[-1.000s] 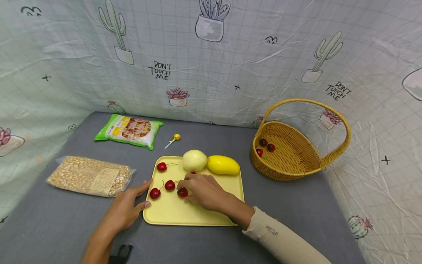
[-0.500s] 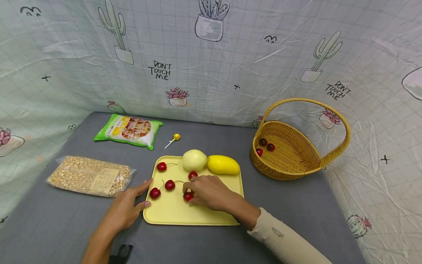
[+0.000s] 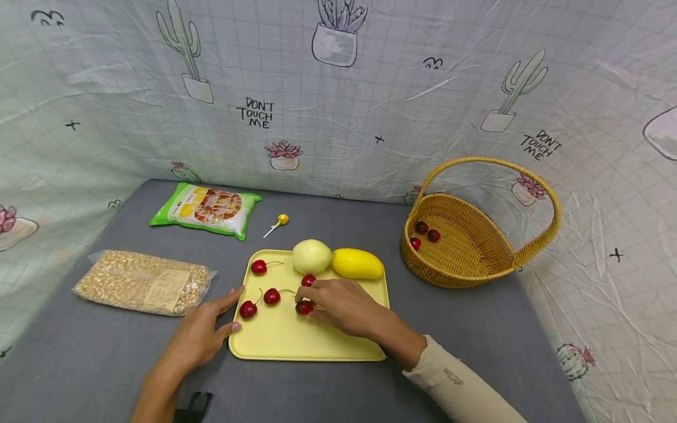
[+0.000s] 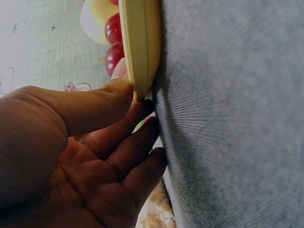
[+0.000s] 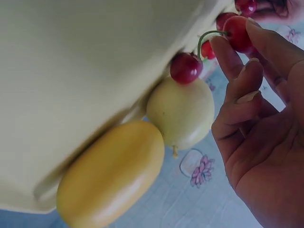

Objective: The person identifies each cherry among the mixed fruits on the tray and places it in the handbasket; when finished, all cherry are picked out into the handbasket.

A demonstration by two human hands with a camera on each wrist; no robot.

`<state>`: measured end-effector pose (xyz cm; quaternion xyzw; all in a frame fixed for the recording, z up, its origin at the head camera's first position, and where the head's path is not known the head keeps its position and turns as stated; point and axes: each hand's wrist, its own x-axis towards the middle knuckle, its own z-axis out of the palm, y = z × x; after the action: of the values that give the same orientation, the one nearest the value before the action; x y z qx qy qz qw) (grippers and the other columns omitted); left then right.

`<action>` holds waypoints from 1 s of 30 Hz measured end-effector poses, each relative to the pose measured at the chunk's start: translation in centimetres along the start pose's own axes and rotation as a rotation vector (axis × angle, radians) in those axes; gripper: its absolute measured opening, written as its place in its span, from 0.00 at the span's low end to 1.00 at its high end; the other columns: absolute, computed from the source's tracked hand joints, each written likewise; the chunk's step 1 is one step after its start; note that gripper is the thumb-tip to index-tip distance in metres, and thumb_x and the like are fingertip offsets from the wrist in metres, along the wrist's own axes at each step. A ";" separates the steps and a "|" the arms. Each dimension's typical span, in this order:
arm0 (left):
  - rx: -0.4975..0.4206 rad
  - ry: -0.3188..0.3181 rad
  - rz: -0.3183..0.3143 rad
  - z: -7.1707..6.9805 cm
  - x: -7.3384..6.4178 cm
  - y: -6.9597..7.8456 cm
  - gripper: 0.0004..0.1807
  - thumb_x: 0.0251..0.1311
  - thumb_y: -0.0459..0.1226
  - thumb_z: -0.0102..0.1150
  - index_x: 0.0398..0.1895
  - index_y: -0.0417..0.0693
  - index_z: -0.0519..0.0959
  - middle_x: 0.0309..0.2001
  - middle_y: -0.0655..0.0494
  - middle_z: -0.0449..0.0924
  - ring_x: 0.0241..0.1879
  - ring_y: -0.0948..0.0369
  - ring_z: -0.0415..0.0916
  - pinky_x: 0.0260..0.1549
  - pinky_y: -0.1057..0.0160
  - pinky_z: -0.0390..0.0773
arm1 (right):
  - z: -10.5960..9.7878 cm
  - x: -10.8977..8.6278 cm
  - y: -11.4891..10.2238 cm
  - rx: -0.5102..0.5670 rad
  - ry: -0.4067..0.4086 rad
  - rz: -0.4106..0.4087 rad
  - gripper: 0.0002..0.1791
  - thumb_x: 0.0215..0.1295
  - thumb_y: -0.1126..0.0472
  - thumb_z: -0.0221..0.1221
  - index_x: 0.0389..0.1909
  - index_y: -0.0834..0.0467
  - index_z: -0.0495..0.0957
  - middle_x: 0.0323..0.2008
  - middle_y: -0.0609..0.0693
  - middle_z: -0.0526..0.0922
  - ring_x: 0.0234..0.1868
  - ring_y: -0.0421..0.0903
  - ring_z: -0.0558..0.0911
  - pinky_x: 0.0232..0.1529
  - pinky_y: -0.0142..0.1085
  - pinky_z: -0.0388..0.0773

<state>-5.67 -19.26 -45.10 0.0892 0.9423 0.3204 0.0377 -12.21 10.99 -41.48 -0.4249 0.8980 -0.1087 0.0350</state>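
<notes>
Pinches a dark red cherry in the right hand, between thumb and fingertips, over the middle of the yellow tray. Rests the left hand at the tray's left rim, with thumb and forefinger spread along the edge rather than curled round, seemingly to steady the tray. Looks like the picking-up step, with three loose cherries to the left of the pinched one and a neighbouring cherry just beyond, near the pale round fruit and the yellow oblong fruit. Calls next, probably, for a light but sure pinch and a lift clear of that neighbour, then perhaps a carry rightward to the wicker basket, judging by the three basket cherries inside. Cannot tell whether lifted off the tray or just touching. Shows in the right wrist view a curved green stem, seemingly springing from the pinched cherry, but too crowded there to be sure. Hides part of that cherry behind fingers in the head view. Loses a dark object at the lower edge, cut off and hard to name.
</notes>
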 end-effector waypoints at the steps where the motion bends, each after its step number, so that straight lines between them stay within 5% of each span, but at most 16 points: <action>1: 0.001 0.000 0.002 0.0 0.0 0.0 0.42 0.61 0.33 0.75 0.79 0.46 0.70 0.71 0.34 0.74 0.70 0.33 0.73 0.64 0.30 0.75 | -0.2 -0.1 0.0 0.005 0.011 0.002 0.16 0.67 0.52 0.74 0.53 0.40 0.83 0.41 0.36 0.86 0.37 0.33 0.78 0.30 0.24 0.72; 17: 0.008 0.004 0.006 0.1 0.0 -0.2 0.42 0.60 0.33 0.75 0.79 0.46 0.70 0.71 0.34 0.75 0.70 0.33 0.73 0.64 0.30 0.75 | -2.6 -1.6 1.5 0.051 0.250 0.067 0.19 0.69 0.57 0.72 0.58 0.41 0.81 0.46 0.38 0.86 0.33 0.37 0.83 0.30 0.27 0.74; 30: 0.022 0.002 0.000 0.1 0.2 -0.3 0.42 0.60 0.34 0.75 0.79 0.48 0.70 0.71 0.34 0.75 0.70 0.32 0.72 0.63 0.29 0.75 | -5.0 -3.5 4.8 0.070 0.450 0.168 0.18 0.67 0.59 0.73 0.56 0.46 0.84 0.46 0.44 0.88 0.38 0.46 0.87 0.33 0.33 0.80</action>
<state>-5.92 -19.37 -45.39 0.0895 0.9458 0.3101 0.0356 -14.42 17.48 -37.84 -0.3122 0.9111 -0.2284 -0.1422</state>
